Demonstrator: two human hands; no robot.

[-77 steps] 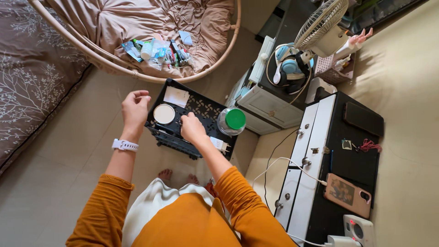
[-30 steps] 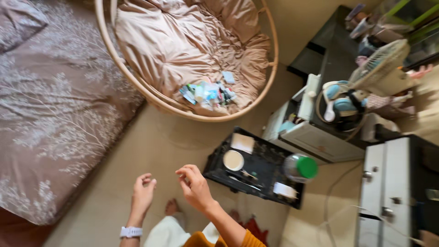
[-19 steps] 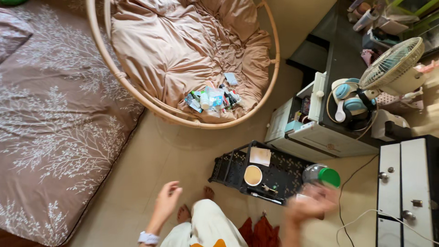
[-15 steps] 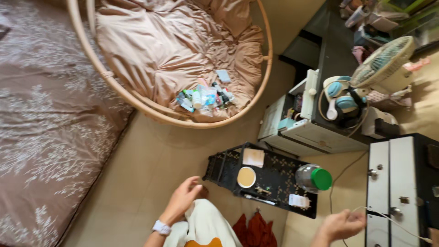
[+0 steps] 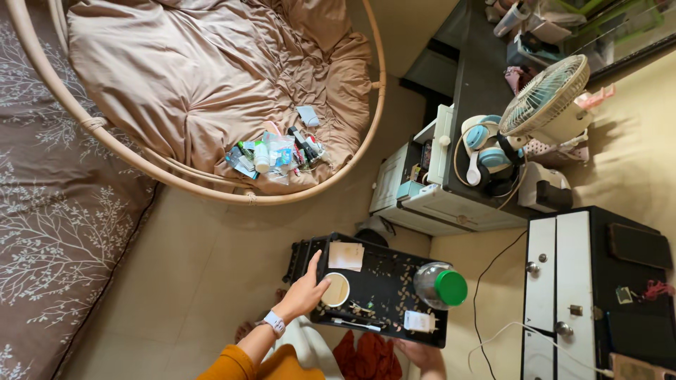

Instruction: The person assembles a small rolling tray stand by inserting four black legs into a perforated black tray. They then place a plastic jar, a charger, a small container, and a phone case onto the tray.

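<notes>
A black tray (image 5: 384,281) sits low in front of me in the head view. It carries a round tan container (image 5: 335,288), a white paper square (image 5: 346,255), a clear jar with a green lid (image 5: 442,285) and a small white plug (image 5: 420,321). My left hand (image 5: 303,292), with a white watch on the wrist, grips the tray's left edge beside the tan container. My right hand (image 5: 422,352) holds the tray's near right edge from below and is partly hidden by it.
A round rattan chair (image 5: 246,193) with a beige cushion holds a pile of small bottles and packets (image 5: 278,155). A bed with a brown floral cover (image 5: 63,232) lies left. A fan (image 5: 546,95), headphones (image 5: 486,144) and a white-fronted cabinet (image 5: 563,281) stand right.
Half a second ago both hands were off the tray, the right one out to the side. Now each hand is on an edge of the tray. The view has shifted.
</notes>
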